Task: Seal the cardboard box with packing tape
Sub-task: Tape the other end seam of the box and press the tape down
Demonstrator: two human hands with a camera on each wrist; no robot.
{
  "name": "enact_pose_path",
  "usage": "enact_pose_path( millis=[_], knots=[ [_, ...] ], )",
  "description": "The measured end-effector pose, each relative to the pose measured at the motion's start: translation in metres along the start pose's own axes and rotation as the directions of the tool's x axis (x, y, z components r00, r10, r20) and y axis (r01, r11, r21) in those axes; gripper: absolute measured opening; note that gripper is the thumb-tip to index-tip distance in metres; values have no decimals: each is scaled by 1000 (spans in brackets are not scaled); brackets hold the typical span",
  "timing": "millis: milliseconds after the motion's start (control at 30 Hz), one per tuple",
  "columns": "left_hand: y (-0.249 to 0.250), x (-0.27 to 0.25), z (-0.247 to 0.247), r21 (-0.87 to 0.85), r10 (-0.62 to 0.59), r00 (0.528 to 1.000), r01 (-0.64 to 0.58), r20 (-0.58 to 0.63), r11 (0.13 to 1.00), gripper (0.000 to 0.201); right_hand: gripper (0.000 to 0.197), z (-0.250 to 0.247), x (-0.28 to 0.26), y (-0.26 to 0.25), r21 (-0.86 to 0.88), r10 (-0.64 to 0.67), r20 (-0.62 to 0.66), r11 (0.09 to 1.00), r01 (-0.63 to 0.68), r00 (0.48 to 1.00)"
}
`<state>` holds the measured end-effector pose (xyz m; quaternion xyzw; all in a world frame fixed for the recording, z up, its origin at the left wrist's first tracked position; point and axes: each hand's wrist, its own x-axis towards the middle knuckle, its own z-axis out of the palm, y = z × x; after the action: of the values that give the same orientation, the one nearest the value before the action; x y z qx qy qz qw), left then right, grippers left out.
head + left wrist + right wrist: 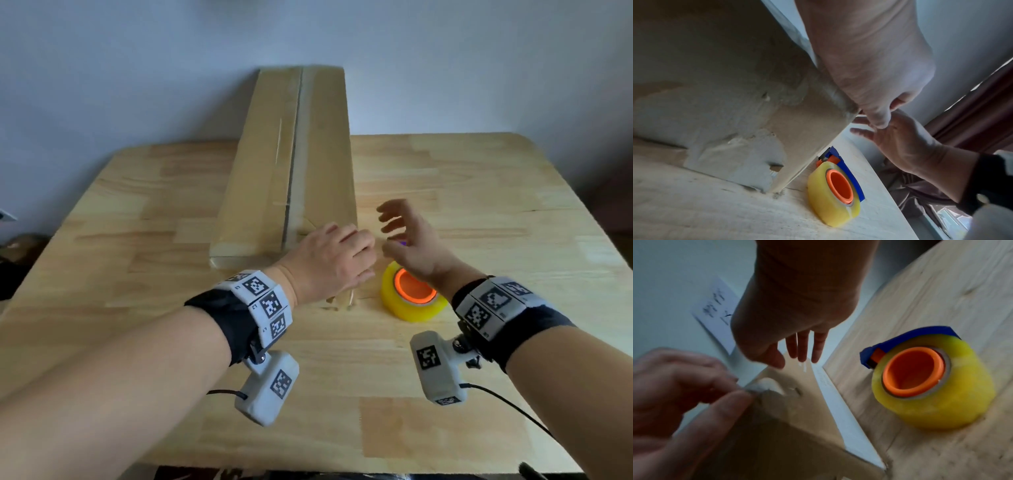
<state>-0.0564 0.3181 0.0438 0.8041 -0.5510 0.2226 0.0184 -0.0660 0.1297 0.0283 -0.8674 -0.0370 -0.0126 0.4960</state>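
A long cardboard box (274,171) lies on the wooden table (137,205), running away from me, with a seam down its top. My left hand (356,253) sits on the box's near right corner, fingers curled over the edge and thumb against the side (721,402). My right hand (404,236) hovers just right of that corner with its fingers spread and nothing in it. Below it a yellow tape roll (421,313) with an orange core lies on the table in a blue dispenser (910,335). Old tape patches show on the box's end (725,162).
A pale wall stands right behind the box's far end, with a white plate (715,313) on it. A dark curtain (972,105) hangs past the table's right edge. Bare wood lies left of the box and in front of me.
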Motion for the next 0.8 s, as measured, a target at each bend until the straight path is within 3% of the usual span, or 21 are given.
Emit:
enact_pose_path(
  millis=[100,200,267,333,400,500,633,800],
  knots=[
    [1,-10,-17,-74,-54,998,56,26,996,31,83,15,-25,-16,-111,-1,120,994,15,993],
    [-10,-39,-42,-136,-136,990,138,25,981,30,92,32,-41,-34,-161,-75,-9,984,72,997],
    [-26,-66,-60,-147,-205,979,206,24,967,25,88,44,-46,-53,-326,-203,-106,932,159,973],
    [-44,-95,-76,-143,-300,953,303,42,942,24,79,60,-48,-78,-585,-318,-76,782,215,945],
    [-60,-122,-86,-168,-417,904,427,93,888,27,77,82,-47,-95,-776,-366,68,565,279,928],
    [-73,-152,-90,-239,-496,845,533,198,812,37,83,111,-40,-109,-867,-356,176,386,316,918],
    [-71,-167,-84,-212,-482,784,587,392,782,50,66,136,-31,-119,-874,-406,143,375,308,902],
    [-74,-172,-77,-248,-486,773,606,406,756,55,58,153,-23,-125,-854,-494,169,359,377,853]
  ],
)
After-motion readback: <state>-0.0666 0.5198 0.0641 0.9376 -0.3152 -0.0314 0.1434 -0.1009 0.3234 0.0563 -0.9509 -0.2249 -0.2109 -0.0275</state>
